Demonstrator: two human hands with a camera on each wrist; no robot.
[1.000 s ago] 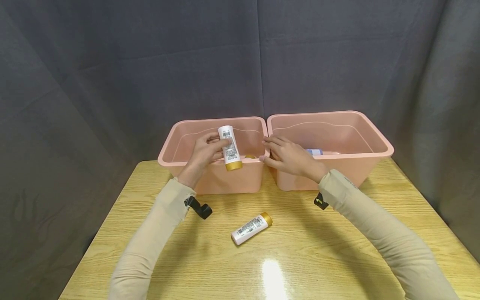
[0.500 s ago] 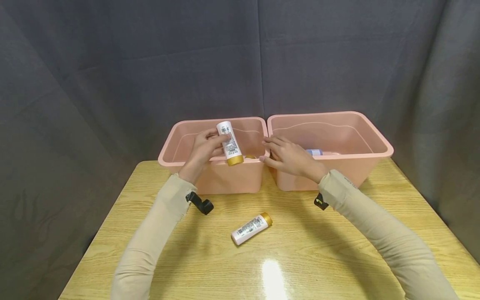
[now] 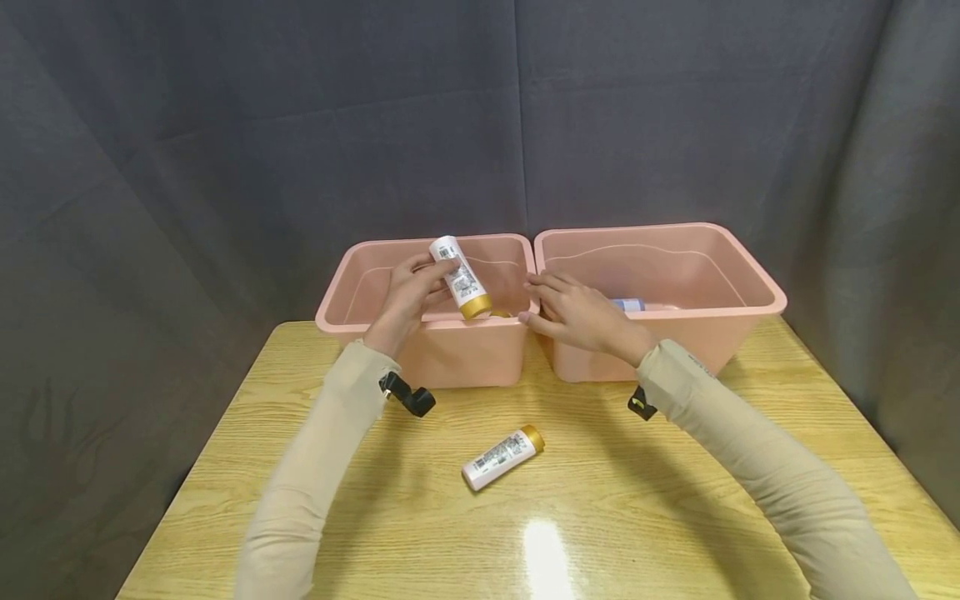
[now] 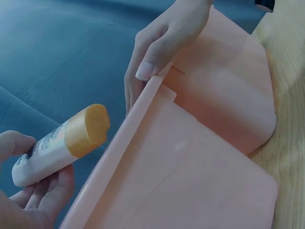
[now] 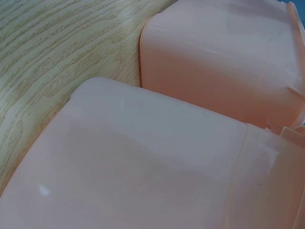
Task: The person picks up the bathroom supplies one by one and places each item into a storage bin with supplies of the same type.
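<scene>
My left hand (image 3: 411,293) grips a white bottle with a gold cap (image 3: 459,277) over the left pink bin (image 3: 352,318), cap tilted down into the bin. The left wrist view shows the same bottle (image 4: 59,142) in my fingers (image 4: 45,195) beside the bin's rim (image 4: 128,143). My right hand (image 3: 573,312) rests with straight fingers on the rims where the left bin meets the right pink bin (image 3: 750,308); it appears as a hand (image 4: 164,45) on the rim in the left wrist view. A second white bottle (image 3: 502,457) lies on the table.
The two bins stand side by side at the back of the wooden table (image 3: 637,500), seen close in the right wrist view (image 5: 205,76). A gold cap (image 3: 501,313) shows inside the left bin and a bluish item (image 3: 628,304) in the right bin. Grey curtain behind.
My left hand has carried the bottle up and farther over the left bin, tilting its gold cap down into it. The right hand and the bottle on the table have not moved.
</scene>
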